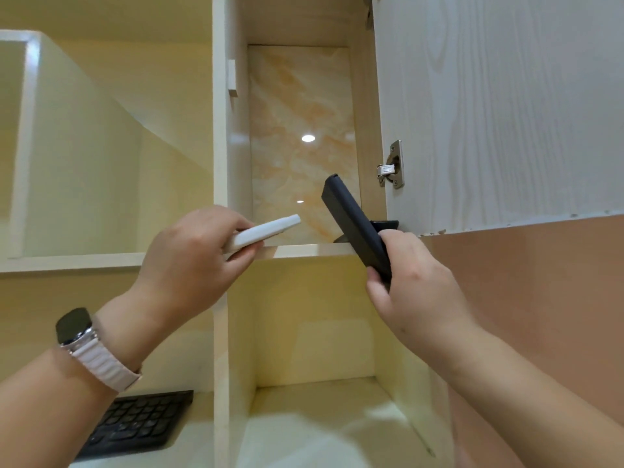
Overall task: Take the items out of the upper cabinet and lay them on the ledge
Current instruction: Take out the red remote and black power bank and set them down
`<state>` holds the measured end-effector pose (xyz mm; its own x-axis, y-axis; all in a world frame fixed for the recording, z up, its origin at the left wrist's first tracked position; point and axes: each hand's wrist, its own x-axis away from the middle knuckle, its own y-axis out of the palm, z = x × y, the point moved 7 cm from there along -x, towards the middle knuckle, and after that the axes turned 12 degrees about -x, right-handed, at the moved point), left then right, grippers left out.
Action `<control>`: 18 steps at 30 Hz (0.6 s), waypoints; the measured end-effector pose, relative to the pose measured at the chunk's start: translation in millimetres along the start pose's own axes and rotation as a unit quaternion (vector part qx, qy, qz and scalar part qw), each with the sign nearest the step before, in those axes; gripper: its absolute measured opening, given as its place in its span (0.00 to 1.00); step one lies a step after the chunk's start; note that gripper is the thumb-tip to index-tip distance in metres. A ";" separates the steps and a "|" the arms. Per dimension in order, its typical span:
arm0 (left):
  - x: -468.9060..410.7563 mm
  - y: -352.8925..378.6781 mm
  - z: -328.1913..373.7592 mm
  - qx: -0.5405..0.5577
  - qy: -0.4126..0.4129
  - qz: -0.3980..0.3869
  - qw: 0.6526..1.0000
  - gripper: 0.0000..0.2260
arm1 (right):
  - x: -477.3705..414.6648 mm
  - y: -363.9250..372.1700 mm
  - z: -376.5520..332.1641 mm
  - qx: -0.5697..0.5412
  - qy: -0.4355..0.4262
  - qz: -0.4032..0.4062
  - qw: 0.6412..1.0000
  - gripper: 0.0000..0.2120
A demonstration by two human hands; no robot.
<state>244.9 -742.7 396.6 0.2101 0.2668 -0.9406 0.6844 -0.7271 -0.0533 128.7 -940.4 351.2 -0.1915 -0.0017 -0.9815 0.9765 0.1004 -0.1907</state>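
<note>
The upper cabinet (300, 249) stands open, with a marbled orange back panel. My left hand (192, 258) grips a flat white bar-shaped item (266, 229) just in front of the cabinet's shelf edge. My right hand (412, 282) grips a long dark slab-shaped item (351, 221), tilted up to the left, at the cabinet's right side. Another dark object (385, 225) lies on the shelf behind it, mostly hidden. The ledge (314, 430) is the pale surface low in the view.
The cabinet door (499, 109) hangs open to the right on metal hinges (391, 168). Open cubbies lie to the left and below. A black keyboard (135, 423) rests on the lower left surface. A watch is on my left wrist.
</note>
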 end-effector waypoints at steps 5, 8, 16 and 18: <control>12.2 -3.9 -11.5 -0.002 -0.108 -0.034 0.994 0.07 | 11.6 10.1 13.7 -0.122 0.104 -0.011 0.987 0.11; 21.5 -3.1 -3.8 -0.017 -0.084 -0.052 0.995 0.11 | 18.3 14.3 14.9 -0.220 0.151 -0.002 0.964 0.14; 67.0 -9.4 13.0 0.079 -0.187 -0.035 0.979 0.06 | 43.6 26.3 5.4 -0.363 0.223 0.017 0.905 0.11; 81.0 -9.0 20.0 0.150 -0.230 -0.046 0.960 0.05 | 52.9 28.2 4.3 -0.375 0.236 0.013 0.896 0.11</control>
<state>241.8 -727.2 314.2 -0.2196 0.0817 -0.9722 0.4388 -0.8818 -0.1732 146.5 -941.9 293.8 -0.3629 0.4143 -0.8346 0.6744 0.7349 0.0716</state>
